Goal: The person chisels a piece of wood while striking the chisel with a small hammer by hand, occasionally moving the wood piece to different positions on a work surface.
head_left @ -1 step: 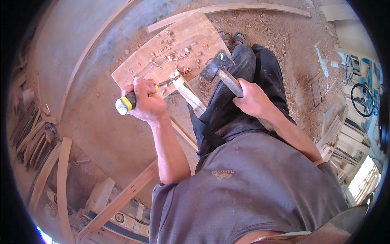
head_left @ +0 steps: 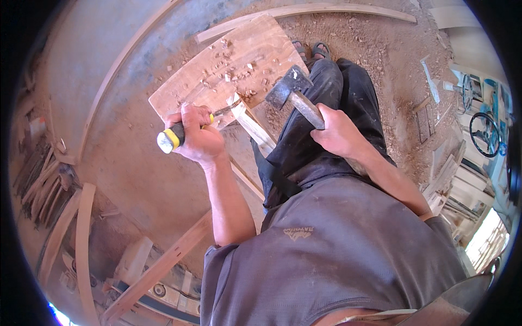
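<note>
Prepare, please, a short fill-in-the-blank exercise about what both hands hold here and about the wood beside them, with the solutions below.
1. The right hand grips, by its wooden handle, a ____ with a heavy metal head.
2. The left hand holds a chisel whose handle is coloured black and ____.
3. Wood chips lie scattered on the wide, flat wooden ____.

Missing words: hammer; yellow; board.

Wooden board (head_left: 273, 46), scattered wood chips (head_left: 228, 77), narrow bar (head_left: 253, 125) over near edge
</note>
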